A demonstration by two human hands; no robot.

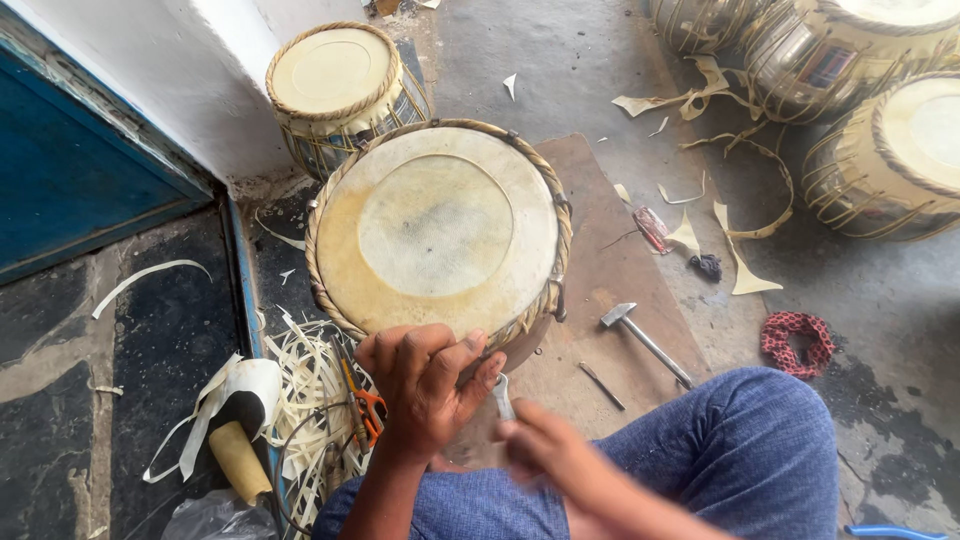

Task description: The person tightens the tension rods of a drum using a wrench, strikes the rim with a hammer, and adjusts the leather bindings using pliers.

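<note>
A round drum (437,225) with a pale skin head and braided rim stands tilted in front of me on a brown board (610,250). My left hand (425,385) rests on the drum's near rim, fingers curled over the braid. Just below it, my right hand (545,450), blurred, grips a small metal tool (503,395) whose tip points up toward the rim. My knee in blue jeans (740,450) is at the lower right.
A hammer (645,340) and thin metal pin (602,386) lie on the board. Orange-handled pliers (362,402) sit among hide strips (310,390) at left. More drums stand behind (335,85) and at the right (895,150). A red patterned cloth ring (797,340) lies on the floor.
</note>
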